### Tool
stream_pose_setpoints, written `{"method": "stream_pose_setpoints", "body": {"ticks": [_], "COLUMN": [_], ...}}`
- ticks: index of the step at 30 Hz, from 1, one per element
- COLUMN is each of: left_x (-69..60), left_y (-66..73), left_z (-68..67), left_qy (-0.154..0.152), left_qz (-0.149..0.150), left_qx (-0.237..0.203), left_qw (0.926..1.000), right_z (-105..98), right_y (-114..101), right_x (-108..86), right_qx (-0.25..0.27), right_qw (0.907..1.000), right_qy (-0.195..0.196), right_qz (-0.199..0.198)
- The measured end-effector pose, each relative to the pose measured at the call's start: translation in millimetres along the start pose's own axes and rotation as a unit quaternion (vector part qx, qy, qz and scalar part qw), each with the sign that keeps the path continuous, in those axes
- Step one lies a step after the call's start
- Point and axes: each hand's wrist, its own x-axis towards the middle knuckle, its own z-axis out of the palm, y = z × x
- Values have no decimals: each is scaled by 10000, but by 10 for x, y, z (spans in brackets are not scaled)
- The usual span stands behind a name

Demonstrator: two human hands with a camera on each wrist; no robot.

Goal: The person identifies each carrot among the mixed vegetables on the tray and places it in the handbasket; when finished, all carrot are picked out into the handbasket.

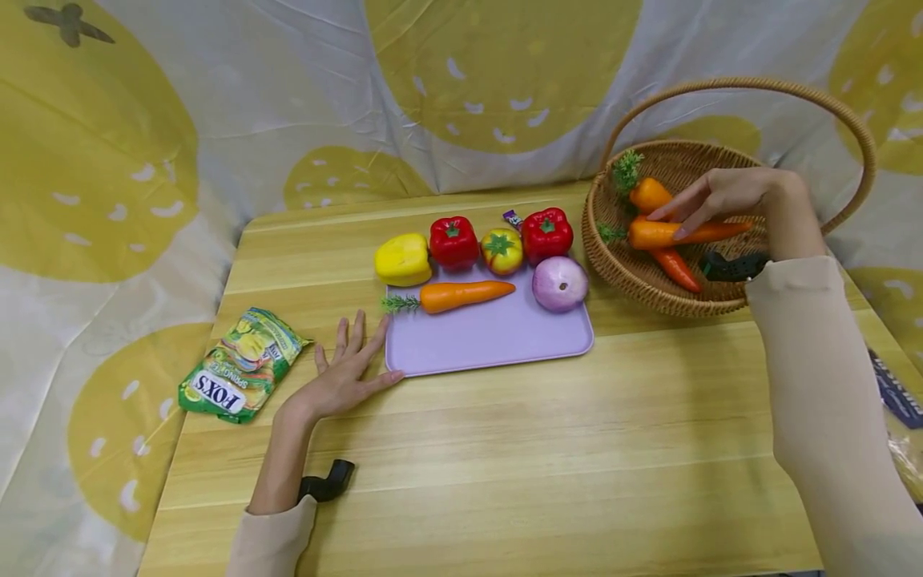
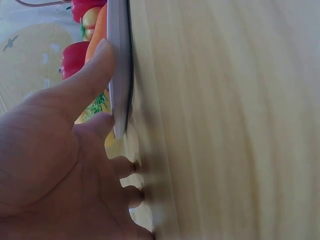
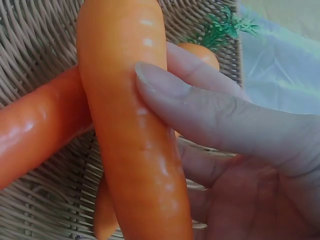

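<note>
Left hand (image 1: 337,386), lower left of the frame: fingers spread, thumb and index touching the lower left edge of a lilac tray (image 1: 490,344). Dark pack (image 1: 896,391), right edge: pale lettering, not legible. Packet (image 1: 245,365), left: green and yellow, marked FOX'S and SPRING TE…, both upside down. Carrot (image 1: 645,234), upper right, inside the basket (image 1: 634,295): pinched round its body by the right hand (image 1: 735,195). Glossy; probably light, stiff, slightly slippery, not fragile; best held at the thick middle, not by the leaves (image 1: 611,232).
</note>
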Motion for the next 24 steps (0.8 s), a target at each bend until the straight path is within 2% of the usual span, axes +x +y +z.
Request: {"method": "stream_pose_setpoints", "body": {"ticks": [5, 9, 15, 20, 24], "left_x": [-12, -2, 47, 56, 53], "left_y": [49, 12, -62, -79, -71], "left_z": [-16, 6, 32, 24, 18], "left_qy": [-33, 26, -24, -79, -111], "left_qz": [-93, -6, -228, -305, -305], "left_qx": [74, -65, 158, 189, 205], "left_qw": [9999, 10000, 9996, 9993, 9993], "right_z": [5, 11, 13, 2, -12], "right_y": [4, 22, 37, 36, 19], "right_x": [17, 23, 31, 22, -8], "right_qx": [199, 245, 299, 201, 426], "right_qw": [9997, 9995, 9994, 9997, 9989], "right_qy": [-161, -208, -163, -119, -155], "right_qz": [-7, -26, -29, -53, -100]}}
